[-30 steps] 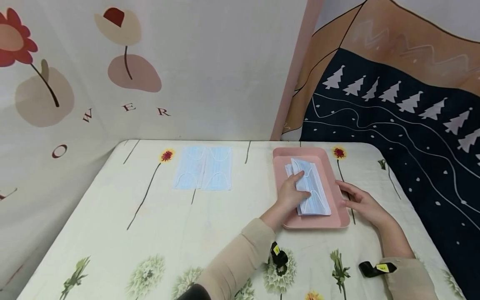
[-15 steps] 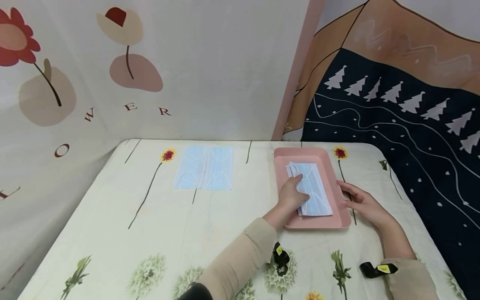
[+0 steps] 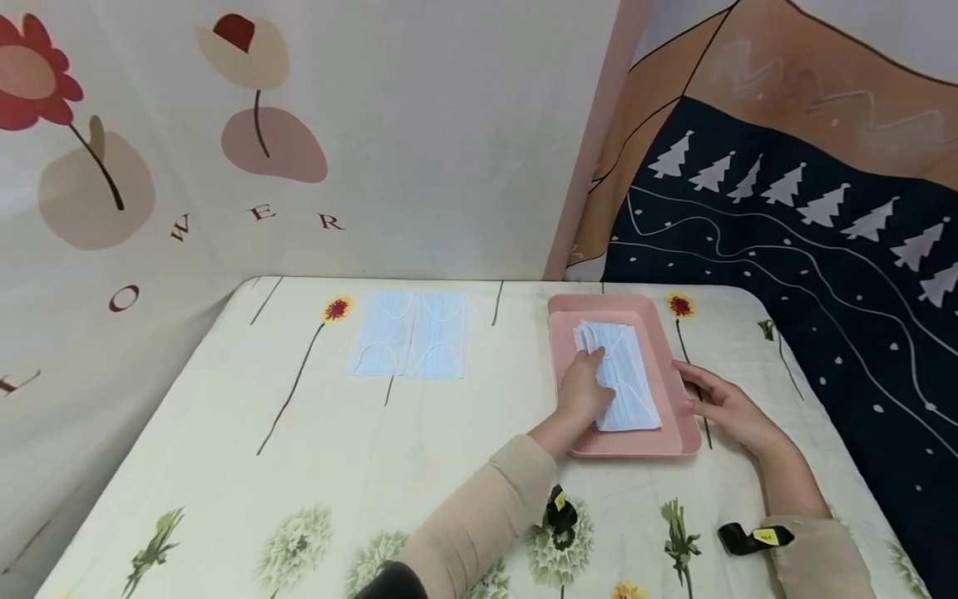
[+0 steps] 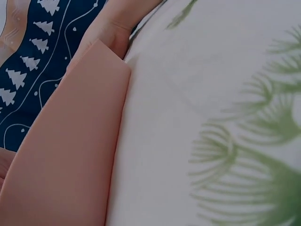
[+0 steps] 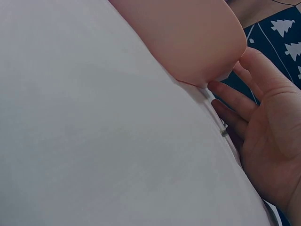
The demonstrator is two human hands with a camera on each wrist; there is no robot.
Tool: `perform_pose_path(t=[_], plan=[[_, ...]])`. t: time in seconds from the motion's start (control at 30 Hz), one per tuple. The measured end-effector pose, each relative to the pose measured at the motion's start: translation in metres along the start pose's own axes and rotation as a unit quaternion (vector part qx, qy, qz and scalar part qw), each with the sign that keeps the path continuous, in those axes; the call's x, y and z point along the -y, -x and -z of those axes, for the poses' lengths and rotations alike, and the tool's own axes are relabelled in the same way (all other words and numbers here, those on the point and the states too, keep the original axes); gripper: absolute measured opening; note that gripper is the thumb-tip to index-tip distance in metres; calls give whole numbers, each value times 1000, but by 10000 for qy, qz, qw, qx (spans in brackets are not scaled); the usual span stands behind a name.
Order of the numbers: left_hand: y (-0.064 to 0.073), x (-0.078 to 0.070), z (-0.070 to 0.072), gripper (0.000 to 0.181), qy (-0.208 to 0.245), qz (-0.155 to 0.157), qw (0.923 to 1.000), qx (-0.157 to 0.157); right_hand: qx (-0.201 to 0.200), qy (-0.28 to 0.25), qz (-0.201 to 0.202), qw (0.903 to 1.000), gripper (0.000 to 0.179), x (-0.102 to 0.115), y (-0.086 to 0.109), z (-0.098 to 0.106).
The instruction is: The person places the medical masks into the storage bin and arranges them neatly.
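My left hand (image 3: 584, 391) reaches over the left side of a small stack of pale blue pleated face masks (image 3: 630, 391) in a pink tray (image 3: 677, 437). Its thumb and forefinger tips rest on the top mask; the other fingers are hidden. At the tray's right side is my right hand (image 3: 729, 408), fingers spread and loosely bent. In the right wrist view, the right hand (image 5: 275, 117) has its fingertips at the tray's corner (image 5: 207, 47). The left wrist view shows the tray's wall (image 4: 70, 141) and part of the right hand (image 4: 106, 35) behind it.
Two more blue face masks (image 3: 407, 334) lie flat side by side at the back left of the table. A white flower-print cloth (image 3: 449, 441) covers the table. Behind it stand a pale printed curtain (image 3: 441, 141) and a dark tree-patterned cloth (image 3: 786, 274).
The top mask, slanted over the others a second ago, now lies nearly in line with them. My left hand has shifted slightly down and left. The right hand stays at the tray's side.
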State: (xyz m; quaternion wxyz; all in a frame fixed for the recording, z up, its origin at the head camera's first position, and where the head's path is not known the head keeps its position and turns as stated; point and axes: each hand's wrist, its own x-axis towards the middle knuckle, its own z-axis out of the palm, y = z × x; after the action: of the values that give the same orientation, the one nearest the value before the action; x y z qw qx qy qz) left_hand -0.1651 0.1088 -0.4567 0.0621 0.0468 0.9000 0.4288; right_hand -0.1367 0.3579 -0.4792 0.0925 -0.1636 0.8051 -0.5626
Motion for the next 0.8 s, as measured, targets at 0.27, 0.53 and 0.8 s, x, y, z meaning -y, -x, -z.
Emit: perform_pose_path(t=[0.27, 0.53, 0.8], plan=[[2, 0, 1, 67, -365, -8, 9992, -134, 25, -40, 90, 9999, 58, 1, -1, 0], [0, -1, 0, 77, -425, 79, 9991, -31, 24, -23, 104, 9999, 58, -1, -1, 1], [0, 1, -1, 94, -315, 83, 9994, -104, 48, -30, 103, 9999, 58, -1, -1, 1]])
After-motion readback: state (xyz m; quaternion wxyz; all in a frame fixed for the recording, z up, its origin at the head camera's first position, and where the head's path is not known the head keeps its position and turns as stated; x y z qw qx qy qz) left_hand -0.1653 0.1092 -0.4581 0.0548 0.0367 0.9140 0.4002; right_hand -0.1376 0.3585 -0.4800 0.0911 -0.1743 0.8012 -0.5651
